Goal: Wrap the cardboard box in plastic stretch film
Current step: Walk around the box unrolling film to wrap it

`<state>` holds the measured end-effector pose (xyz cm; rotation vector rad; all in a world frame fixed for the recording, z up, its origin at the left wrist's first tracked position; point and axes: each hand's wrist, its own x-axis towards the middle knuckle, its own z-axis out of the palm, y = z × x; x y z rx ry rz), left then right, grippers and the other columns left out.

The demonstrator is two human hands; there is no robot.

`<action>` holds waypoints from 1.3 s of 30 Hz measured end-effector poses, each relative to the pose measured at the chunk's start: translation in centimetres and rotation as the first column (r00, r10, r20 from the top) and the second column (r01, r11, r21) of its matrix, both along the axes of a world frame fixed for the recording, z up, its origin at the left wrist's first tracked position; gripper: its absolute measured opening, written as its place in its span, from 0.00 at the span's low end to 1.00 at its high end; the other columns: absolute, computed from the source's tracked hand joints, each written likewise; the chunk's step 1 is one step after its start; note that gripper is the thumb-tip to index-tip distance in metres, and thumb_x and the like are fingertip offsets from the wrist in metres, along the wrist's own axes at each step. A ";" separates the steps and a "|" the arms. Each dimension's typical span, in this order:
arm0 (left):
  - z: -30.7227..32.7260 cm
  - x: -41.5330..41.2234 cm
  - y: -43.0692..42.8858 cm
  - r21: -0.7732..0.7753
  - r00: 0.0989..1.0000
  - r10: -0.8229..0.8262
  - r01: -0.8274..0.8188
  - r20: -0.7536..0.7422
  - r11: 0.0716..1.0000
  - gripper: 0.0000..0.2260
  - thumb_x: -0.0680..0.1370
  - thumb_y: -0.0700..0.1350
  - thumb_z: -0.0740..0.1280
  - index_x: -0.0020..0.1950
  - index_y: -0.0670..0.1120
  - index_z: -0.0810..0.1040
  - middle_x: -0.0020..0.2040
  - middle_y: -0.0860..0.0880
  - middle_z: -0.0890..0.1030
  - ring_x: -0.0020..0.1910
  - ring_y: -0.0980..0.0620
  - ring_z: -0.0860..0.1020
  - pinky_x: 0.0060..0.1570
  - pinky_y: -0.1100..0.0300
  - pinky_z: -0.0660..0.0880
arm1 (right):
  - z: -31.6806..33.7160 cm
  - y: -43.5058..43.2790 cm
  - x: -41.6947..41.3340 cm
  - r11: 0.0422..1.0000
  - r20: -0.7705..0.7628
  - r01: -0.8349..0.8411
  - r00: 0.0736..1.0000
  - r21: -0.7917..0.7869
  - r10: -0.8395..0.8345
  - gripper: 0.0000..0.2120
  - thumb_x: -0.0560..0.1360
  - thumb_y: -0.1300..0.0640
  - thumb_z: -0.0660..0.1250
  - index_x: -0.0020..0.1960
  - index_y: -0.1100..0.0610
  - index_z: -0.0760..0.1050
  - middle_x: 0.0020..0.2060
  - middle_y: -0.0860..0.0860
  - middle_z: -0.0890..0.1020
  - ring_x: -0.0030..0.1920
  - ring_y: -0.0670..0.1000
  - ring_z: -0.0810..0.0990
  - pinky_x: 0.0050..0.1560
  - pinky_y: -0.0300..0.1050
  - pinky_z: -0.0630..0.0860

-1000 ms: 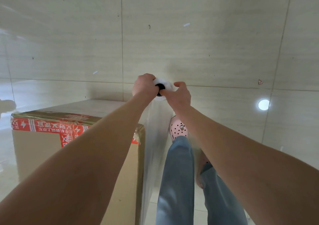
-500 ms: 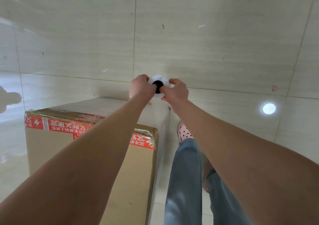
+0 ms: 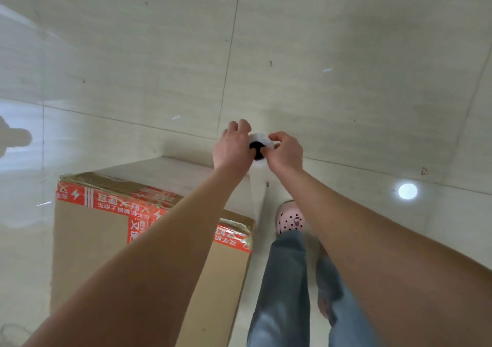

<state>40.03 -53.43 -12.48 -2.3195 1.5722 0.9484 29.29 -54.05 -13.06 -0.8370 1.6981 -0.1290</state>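
A tall brown cardboard box with red printed tape along its top edges stands on the floor at the lower left. Clear stretch film covers its upper part and runs as a sheet from its right corner up to a white film roll with a dark core. My left hand grips the roll from the left. From the right, my right hand grips it, thumb at the core. The roll is held upright beyond the box's far right corner, seen end-on.
Glossy beige floor tiles lie all around. My legs in blue jeans and a pink perforated clog stand just right of the box. A ceiling light reflects on the floor at right.
The box has shifted right in view, showing more of its near face. Both hands stay on the roll, the right hand gripping more closely, and the film sheet looks narrower.
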 end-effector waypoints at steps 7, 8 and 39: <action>-0.2 -0.3 -1.8 -0.025 0.968 -0.239 0.241 0.078 0.970 0.12 0.73 0.38 0.64 0.56 0.45 0.71 0.54 0.47 0.73 0.52 0.47 0.72 0.34 0.56 0.65 | -0.5 -0.3 0.3 0.999 0.035 -0.037 0.999 0.029 0.036 0.15 0.73 0.60 0.67 0.59 0.55 0.76 0.51 0.54 0.81 0.47 0.52 0.79 0.46 0.42 0.72; -0.1 -0.2 -2.0 -0.015 0.967 -0.243 0.245 0.077 0.969 0.12 0.73 0.38 0.64 0.56 0.45 0.71 0.53 0.47 0.73 0.51 0.47 0.72 0.35 0.56 0.64 | -0.5 -0.5 0.3 0.998 0.031 -0.054 0.998 0.032 0.053 0.15 0.73 0.59 0.67 0.59 0.54 0.76 0.51 0.53 0.81 0.46 0.52 0.79 0.45 0.42 0.72; -0.8 6.5 -6.0 -0.013 0.969 0.246 -0.246 0.032 0.969 0.04 0.72 0.39 0.63 0.46 0.44 0.72 0.46 0.44 0.75 0.42 0.42 0.75 0.34 0.55 0.64 | -0.4 -8.6 7.6 0.736 -0.205 -0.655 0.754 -0.170 0.624 0.11 0.71 0.59 0.65 0.53 0.51 0.73 0.52 0.51 0.74 0.48 0.56 0.77 0.38 0.44 0.66</action>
